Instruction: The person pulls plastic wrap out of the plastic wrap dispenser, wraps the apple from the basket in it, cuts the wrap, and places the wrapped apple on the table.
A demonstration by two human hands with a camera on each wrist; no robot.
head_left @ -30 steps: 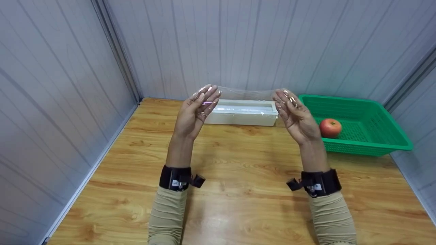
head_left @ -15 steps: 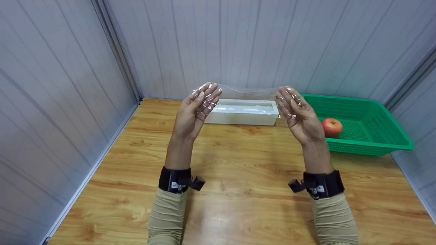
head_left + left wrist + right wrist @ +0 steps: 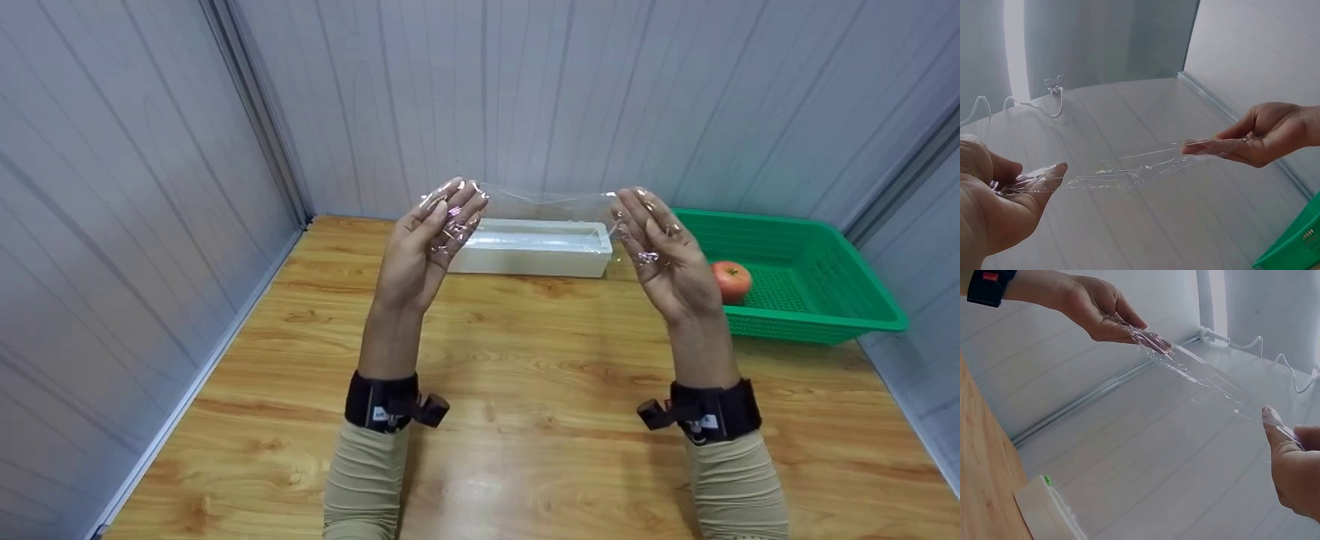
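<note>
A sheet of clear plastic wrap (image 3: pixel 547 201) hangs stretched in the air between my two raised hands. My left hand (image 3: pixel 442 225) pinches its left end between thumb and fingers, palm turned inward. My right hand (image 3: pixel 652 232) pinches the right end the same way. The wrist views show the crinkled plastic wrap (image 3: pixel 1129 171) running from my left hand (image 3: pixel 1005 191) to my right hand (image 3: pixel 1258 138), and from my right hand (image 3: pixel 1292 467) up to my left hand (image 3: pixel 1100 315). Just behind and below the hands, a long white box (image 3: pixel 532 255) lies on the wooden table (image 3: pixel 525 360).
A green plastic basket (image 3: pixel 810 328) sits at the table's back right with a red apple (image 3: pixel 731 279) inside. Grey panel walls close in the table on the left, back and right. Black wrist straps sit on both beige sleeves.
Both hands have risen slightly and the right hand has drifted a little right. The wrap now bunches more around the fingers. The box and basket have not moved.
</note>
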